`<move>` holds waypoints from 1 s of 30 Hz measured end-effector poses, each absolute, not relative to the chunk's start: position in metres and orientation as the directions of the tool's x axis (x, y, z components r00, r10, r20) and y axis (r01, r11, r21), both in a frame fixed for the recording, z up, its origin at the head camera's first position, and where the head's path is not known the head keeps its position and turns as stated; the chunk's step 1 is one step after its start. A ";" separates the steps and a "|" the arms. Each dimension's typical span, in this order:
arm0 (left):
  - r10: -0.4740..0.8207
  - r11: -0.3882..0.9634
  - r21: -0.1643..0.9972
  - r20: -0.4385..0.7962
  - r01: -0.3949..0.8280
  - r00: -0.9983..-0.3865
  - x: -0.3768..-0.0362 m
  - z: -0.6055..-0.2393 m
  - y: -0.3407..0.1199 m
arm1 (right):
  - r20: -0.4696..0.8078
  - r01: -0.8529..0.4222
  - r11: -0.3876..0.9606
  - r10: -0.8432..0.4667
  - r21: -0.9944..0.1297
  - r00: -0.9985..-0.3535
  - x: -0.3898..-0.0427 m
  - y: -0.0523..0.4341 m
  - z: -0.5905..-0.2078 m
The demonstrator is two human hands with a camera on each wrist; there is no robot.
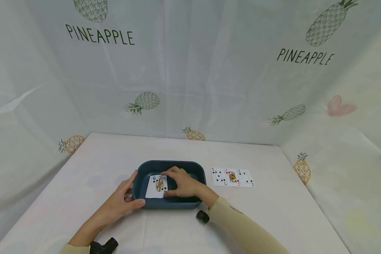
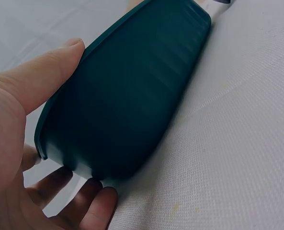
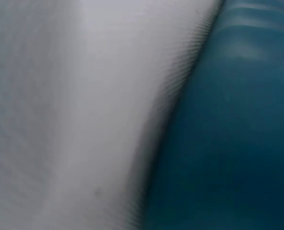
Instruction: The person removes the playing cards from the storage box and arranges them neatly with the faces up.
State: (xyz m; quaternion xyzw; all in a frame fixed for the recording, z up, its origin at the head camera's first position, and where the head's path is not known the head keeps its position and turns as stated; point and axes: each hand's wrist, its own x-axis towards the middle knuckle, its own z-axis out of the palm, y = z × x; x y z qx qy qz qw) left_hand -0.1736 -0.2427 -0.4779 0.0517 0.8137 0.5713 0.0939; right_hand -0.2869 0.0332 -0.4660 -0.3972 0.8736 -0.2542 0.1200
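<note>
A dark blue oval-cornered box (image 1: pixel 165 203) stands on the table, its side also filling much of the left wrist view. My left hand (image 1: pixel 124 199) grips its left end, thumb at the near rim and fingers round the far side. Inside, at the left, lies a white playing card with a queen (image 1: pixel 151 190), with edges of other cards showing beneath it. My right hand (image 1: pixel 185 183) reaches into the box, thumb and forefinger pinching the queen card along its right edge. The right wrist view shows only the box's blurred outer wall (image 3: pixel 228 134) and white cloth.
Right of the box, three face-up cards lie in a row: a five (image 1: pixel 219 177), a red jack (image 1: pixel 232 177) and a two (image 1: pixel 246 178). White cloth covers the table (image 1: pixel 165 233). Behind and at both sides hang sheets (image 1: pixel 209 77) printed with pineapples.
</note>
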 end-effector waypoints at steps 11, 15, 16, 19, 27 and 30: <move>0.204 0.309 0.950 -0.101 -0.034 -0.974 -0.174 -0.477 -0.240 | -0.001 -0.682 0.572 -0.766 -0.456 -0.642 -0.283 0.037 -0.461; 0.195 0.304 0.952 -0.108 -0.045 -0.975 -0.175 -0.477 -0.240 | 0.012 -0.694 0.564 -0.772 -0.447 -0.635 -0.282 0.037 -0.459; 0.193 0.305 0.951 -0.109 -0.046 -0.975 -0.175 -0.477 -0.240 | 0.014 -0.699 0.561 -0.775 -0.444 -0.632 -0.282 0.036 -0.459; 0.190 0.308 0.950 -0.110 -0.048 -0.976 -0.175 -0.476 -0.241 | 0.020 -0.705 0.557 -0.778 -0.438 -0.628 -0.282 0.035 -0.459; 0.181 0.334 0.941 -0.120 -0.054 -0.976 -0.173 -0.475 -0.242 | 0.017 -0.672 0.568 -0.758 -0.475 -0.652 -0.281 0.033 -0.460; 0.185 0.341 0.939 -0.118 -0.049 -0.976 -0.173 -0.475 -0.243 | 0.016 -0.663 0.568 -0.753 -0.487 -0.657 -0.282 0.034 -0.462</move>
